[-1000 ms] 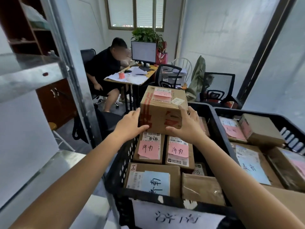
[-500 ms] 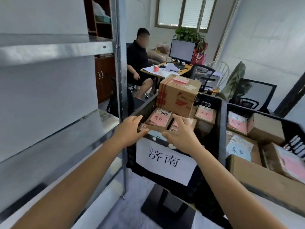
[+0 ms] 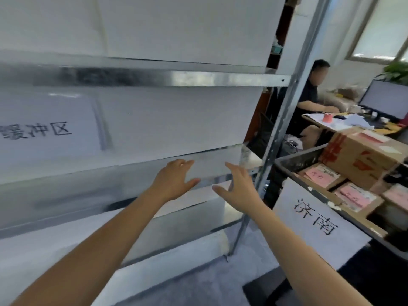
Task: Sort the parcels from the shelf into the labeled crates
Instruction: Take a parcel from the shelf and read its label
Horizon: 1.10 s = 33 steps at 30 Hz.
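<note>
My left hand [image 3: 174, 180] and my right hand [image 3: 237, 187] hover side by side in front of the metal shelf [image 3: 198, 78], fingers loose, holding nothing. No parcel shows on the shelf boards in view. A black crate [image 3: 289, 161] with a white paper label [image 3: 318, 224] stands at the right. It holds several cardboard parcels with pink notes [image 3: 318, 176], and a larger brown box [image 3: 362, 160] with red tape sits on top of them.
A white sign with black characters [image 3: 44, 133] hangs on the shelf's back at the left. The shelf's metal upright [image 3: 284, 120] stands between the shelf and the crate. A person [image 3: 309, 100] sits at a desk with a monitor [image 3: 384, 100] behind.
My view has swung left from the crate to the shelf. Both hands let go of the brown box, which stays in the crate, and moved left toward the shelf.
</note>
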Available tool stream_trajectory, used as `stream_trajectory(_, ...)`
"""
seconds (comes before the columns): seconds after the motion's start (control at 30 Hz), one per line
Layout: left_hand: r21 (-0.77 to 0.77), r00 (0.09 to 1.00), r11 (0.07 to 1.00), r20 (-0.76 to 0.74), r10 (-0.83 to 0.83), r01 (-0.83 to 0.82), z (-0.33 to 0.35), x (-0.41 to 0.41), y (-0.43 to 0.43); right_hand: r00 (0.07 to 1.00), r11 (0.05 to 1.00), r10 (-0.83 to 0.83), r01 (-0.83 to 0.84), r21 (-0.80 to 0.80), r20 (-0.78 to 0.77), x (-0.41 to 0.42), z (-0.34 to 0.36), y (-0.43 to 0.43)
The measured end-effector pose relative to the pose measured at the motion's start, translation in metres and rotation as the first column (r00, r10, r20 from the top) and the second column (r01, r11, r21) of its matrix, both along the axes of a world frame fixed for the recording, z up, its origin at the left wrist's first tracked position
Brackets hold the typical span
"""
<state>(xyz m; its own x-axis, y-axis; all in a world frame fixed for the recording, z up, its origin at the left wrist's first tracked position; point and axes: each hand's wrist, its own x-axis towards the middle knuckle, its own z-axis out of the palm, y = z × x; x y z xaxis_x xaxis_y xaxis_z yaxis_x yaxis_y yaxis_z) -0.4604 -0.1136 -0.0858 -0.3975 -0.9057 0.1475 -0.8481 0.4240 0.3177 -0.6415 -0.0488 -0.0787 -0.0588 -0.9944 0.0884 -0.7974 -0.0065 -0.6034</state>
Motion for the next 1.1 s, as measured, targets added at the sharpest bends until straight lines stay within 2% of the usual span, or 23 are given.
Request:
stream_trajectory(0.17, 0.004, 0.971, 0.971, 0.026, 0.239, -0.239, -0.006, 0.117, 0.032, 0.976, 0.976, 0.216, -0.217, -0.027, -0.017, 0.102, -0.004, -0.015)
stream_trajectory(0.33, 0.046, 0.899, 0.899, 0.066, 0.433, -0.436, -0.011, 0.242, 0.084, 0.924, 0.924, 0.382, -0.382, -0.018, -0.028, 0.221, -0.008, -0.012)
stream_trajectory(0.67, 0.036, 0.703, 0.707, 0.150, 0.695, -0.706, -0.026, 0.472, 0.218, 0.742, 0.746, 0.664, -0.666, -0.018, 0.087, 0.479, -0.040, 0.054)
stream_trajectory(0.87, 0.057, 0.569, 0.568, 0.160, 0.806, -0.821, -0.028, 0.560, 0.288, 0.601, 0.601, 0.792, -0.798, 0.033, 0.109, 0.587, -0.049, 0.096)
stream_trajectory(1.1, 0.065, 0.421, 0.416, 0.167, 0.891, -0.907, -0.036, 0.625, 0.339, 0.469, 0.466, 0.874, -0.883, 0.056, 0.123, 0.673, -0.059, 0.110)
